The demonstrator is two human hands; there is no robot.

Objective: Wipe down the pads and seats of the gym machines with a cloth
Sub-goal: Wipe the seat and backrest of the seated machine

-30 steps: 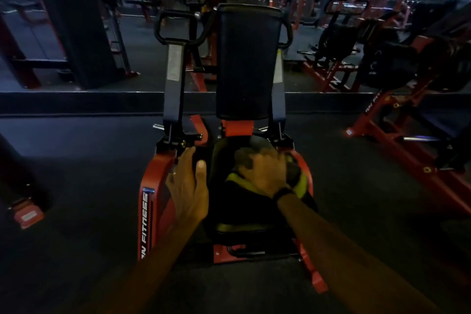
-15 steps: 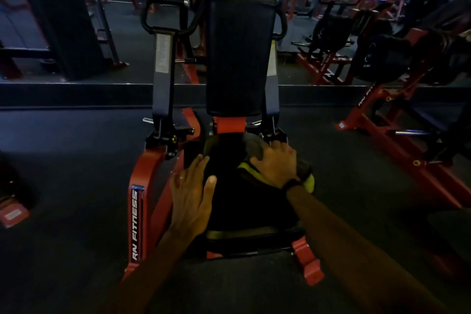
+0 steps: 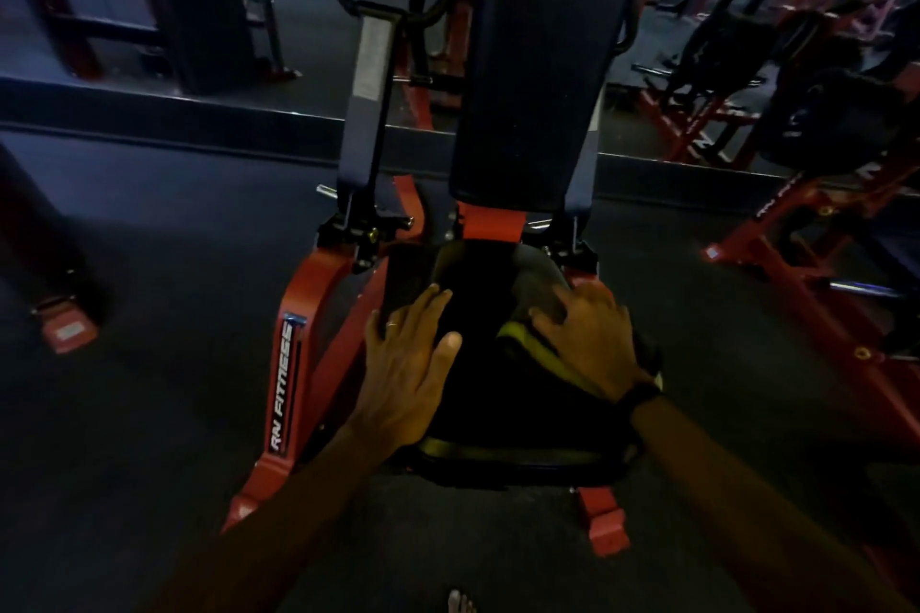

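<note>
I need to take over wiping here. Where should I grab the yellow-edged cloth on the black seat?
Probably the yellow-edged cloth's free yellow hem, left of the right hand pressing it flat on the black seat. Come from above and pinch; the left hand rests on the seat's left edge.

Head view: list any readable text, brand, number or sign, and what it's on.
"RN FITNESS": white letters running up the plate on the red frame of the machine, left of the seat.
Grey label on the upright arm: print too blurred to read.
White letters on the red machine at right: too blurred to read.
Tag on the red foot at far left: unreadable.
</note>
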